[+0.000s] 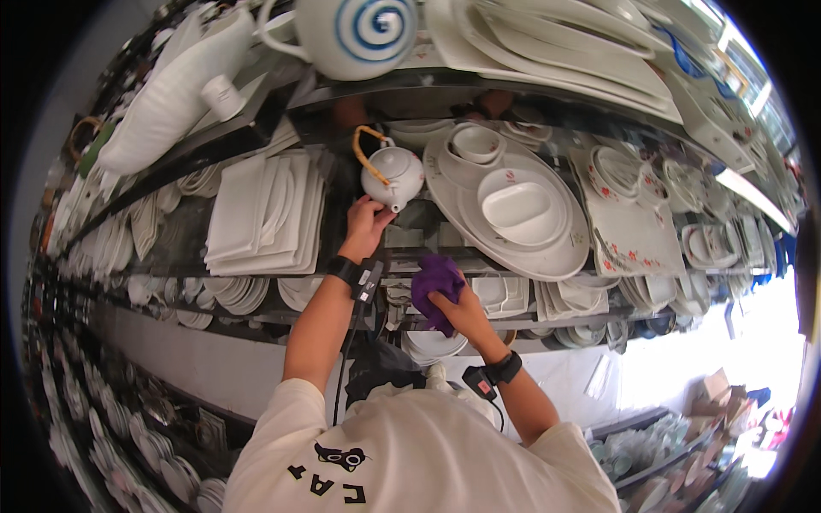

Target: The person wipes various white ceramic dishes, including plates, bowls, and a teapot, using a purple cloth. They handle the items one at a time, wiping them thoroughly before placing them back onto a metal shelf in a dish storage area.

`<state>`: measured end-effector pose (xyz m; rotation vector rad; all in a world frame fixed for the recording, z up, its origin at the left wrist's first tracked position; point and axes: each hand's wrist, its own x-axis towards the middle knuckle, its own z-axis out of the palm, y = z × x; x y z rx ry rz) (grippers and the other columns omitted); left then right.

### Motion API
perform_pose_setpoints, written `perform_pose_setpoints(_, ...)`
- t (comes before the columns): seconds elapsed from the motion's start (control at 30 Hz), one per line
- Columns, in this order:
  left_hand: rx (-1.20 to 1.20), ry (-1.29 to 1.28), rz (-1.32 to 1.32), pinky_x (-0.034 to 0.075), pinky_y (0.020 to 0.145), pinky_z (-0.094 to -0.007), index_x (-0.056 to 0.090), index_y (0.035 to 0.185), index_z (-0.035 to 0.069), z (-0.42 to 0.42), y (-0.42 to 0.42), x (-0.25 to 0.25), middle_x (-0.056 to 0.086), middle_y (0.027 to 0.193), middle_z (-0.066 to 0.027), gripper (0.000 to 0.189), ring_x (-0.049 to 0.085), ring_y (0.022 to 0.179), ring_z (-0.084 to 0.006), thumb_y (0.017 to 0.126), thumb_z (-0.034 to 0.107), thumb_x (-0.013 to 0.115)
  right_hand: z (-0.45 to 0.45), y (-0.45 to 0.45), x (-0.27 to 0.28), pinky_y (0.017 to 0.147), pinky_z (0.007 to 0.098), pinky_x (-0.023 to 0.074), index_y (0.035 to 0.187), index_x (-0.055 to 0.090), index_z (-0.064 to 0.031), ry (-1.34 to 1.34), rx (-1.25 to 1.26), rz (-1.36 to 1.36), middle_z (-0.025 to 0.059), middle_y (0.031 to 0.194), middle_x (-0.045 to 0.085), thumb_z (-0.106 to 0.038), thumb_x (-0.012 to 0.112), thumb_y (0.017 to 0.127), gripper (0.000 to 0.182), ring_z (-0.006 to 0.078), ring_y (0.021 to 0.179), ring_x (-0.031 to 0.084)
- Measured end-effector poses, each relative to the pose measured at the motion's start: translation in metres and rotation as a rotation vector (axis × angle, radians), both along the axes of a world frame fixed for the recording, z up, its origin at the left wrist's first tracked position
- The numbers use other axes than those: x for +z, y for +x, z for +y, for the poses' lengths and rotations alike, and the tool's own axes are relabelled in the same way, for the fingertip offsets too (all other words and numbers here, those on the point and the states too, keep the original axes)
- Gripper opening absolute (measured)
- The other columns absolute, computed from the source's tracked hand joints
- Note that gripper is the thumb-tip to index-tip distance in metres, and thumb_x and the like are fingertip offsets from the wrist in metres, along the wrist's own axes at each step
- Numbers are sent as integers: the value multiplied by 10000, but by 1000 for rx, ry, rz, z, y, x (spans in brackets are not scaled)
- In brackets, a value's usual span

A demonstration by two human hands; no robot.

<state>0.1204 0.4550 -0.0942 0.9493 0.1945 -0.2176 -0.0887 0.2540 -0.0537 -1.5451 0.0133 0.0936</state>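
Note:
My left hand is at the base of a white ceramic teapot, with fingers and thumb against its lower side near the spout. The teapot has its lid on, small red marks and a yellow bamboo-style overhead handle. It is on a dark, glossy shelf, and its underside is hidden. My right hand grips a bunched purple cloth in front of the shelf's edge, lower than the teapot and apart from it.
Stacked white rectangular plates stand left of the teapot. To its right, a large oval platter carries smaller dishes and bowls. A higher shelf edge holds a big jug with a blue spiral. Flower-patterned dishes sit farther right.

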Motion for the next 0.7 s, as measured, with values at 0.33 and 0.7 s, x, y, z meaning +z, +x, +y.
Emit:
perform_pose_setpoints(0.33,-191,240,-16,528,821,-351,507,1117,94,27,-79,60,616,1044,-83,193,631,938,-200,936,156,533,-4,-37,-51,921,276,439,1219,544,2,60,17,168,55,1105,628,-109,644,867,383,140,1015,574)
perform_pose_setpoints(0.7,-130,577,-49,509,747,-270,557,1081,73,231,-195,142,635,983,-67,200,627,840,-140,948,221,543,47,-57,-76,927,303,448,1291,484,-30,320,50,441,57,1163,586,-188,597,915,423,167,1049,571)
